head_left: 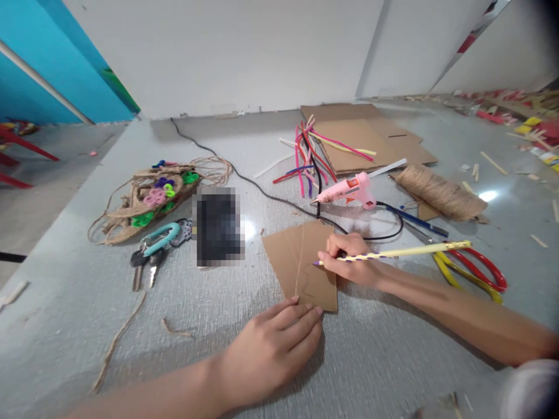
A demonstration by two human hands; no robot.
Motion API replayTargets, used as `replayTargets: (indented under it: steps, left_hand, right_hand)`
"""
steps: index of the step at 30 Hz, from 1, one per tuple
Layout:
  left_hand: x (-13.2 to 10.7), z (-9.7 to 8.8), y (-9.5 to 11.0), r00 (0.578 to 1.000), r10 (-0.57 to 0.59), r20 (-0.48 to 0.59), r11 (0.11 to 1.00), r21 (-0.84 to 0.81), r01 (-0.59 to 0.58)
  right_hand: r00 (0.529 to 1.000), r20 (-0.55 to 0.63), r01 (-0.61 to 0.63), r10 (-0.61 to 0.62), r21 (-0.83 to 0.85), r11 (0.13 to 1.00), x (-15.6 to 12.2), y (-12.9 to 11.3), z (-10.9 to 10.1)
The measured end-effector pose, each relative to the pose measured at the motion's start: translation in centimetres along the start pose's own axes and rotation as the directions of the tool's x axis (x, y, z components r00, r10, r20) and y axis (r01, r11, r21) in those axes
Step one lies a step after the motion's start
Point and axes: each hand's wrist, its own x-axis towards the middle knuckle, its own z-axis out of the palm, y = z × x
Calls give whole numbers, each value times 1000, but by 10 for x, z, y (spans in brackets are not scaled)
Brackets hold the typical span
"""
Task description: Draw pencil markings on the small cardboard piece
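A small brown cardboard piece (297, 256) lies on the grey table in front of me. My left hand (273, 343) rests flat with its fingers stretched out, the fingertips pressing the near edge of the cardboard. My right hand (353, 256) grips a yellow pencil (406, 252) with purple stripes; its tip touches the right side of the cardboard. A thin strand of twine (300, 256) runs across the cardboard.
Behind the cardboard lie a pink glue gun (349, 189) with a black cable, pipe cleaners (310, 160), larger cardboard sheets (367, 137) and a twine roll (439, 192). Scissors with red and yellow handles (474, 270) lie right. Keys (152, 250), a jute craft piece (151, 198) and a blurred dark object (217, 227) sit left.
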Motion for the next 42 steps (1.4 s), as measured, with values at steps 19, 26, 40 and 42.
replayTargets:
  steps: [19,26,40,42]
  left_hand:
    - [-1,1,-1,1000,7,14,1000,6,-7]
    - [-2,1,-1,1000,1,8,1000,7,-1]
    - [-2,0,-1,1000,4,22,1000,16,-4]
    - [-1,0,-1,1000,0,19,1000,10,0]
  right_hand:
    - [996,-77,-47,50,36,998,2,-4,-1]
    - [993,-57,-92,100,126,988,4,-3,-2]
    - [986,-67,-143,155,162,976,1,-5,-3]
    - [992,-32,-116,122,141,983,0,-6,-3]
